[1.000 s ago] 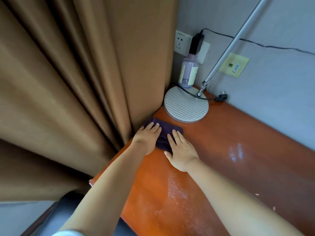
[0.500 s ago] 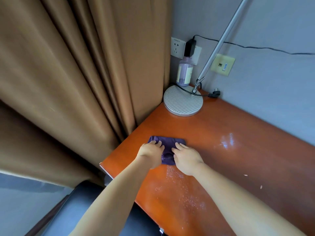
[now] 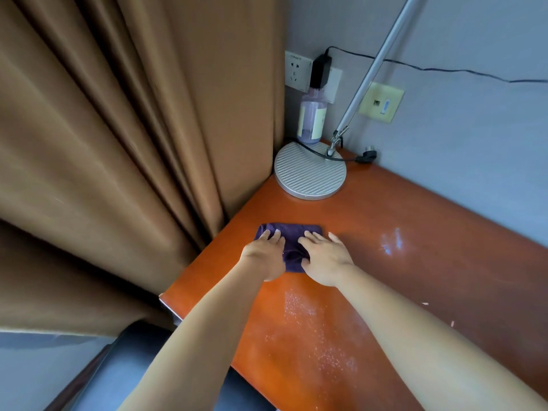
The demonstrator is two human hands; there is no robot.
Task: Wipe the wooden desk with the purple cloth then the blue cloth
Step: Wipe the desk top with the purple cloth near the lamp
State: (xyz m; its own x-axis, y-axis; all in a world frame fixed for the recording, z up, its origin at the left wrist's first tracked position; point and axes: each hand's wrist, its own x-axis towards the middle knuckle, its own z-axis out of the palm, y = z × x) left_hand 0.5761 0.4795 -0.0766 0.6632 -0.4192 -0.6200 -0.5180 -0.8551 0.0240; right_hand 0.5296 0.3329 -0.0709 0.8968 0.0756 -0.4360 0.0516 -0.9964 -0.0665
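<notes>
Fingers: both hands lie flat with straight fingers pressing down on the cloth; nothing is pinched or curled round.
Left hand (image 3: 265,252): rests on the left half of the purple cloth (image 3: 292,243), fingertips pointing toward the top of the frame.
Right hand (image 3: 324,256): presses the right half of the same cloth, just beside the left hand, with dark fabric showing between the two.
Cloth position: folded into a small pad at the centre of the frame, lying on the wooden desk (image 3: 385,226) near its left edge, close to the brown curtain (image 3: 118,143).
Blue cloth: not in view.
Step in hand: judged to be the first pass, wiping with the purple cloth under both palms.
Desk surface: pale speckles and a dusty sheen show in the lower centre of the frame, and a whitish smear (image 3: 391,241) sits at centre right, so much of the top looks unwiped.
Far corner: round ribbed lamp base (image 3: 310,175) stands in the upper centre, with a clear bottle (image 3: 311,120) behind it against the wall and a black cable (image 3: 314,149) draped across the base.
Next move calls for: even downward pressure from both palms while sliding the pad across the speckled area and the smear, keeping the fold from bunching.
Care needed: strokes toward the corner should stop short of the lamp base and cable; those near the left edge should keep the cloth on the desk.
</notes>
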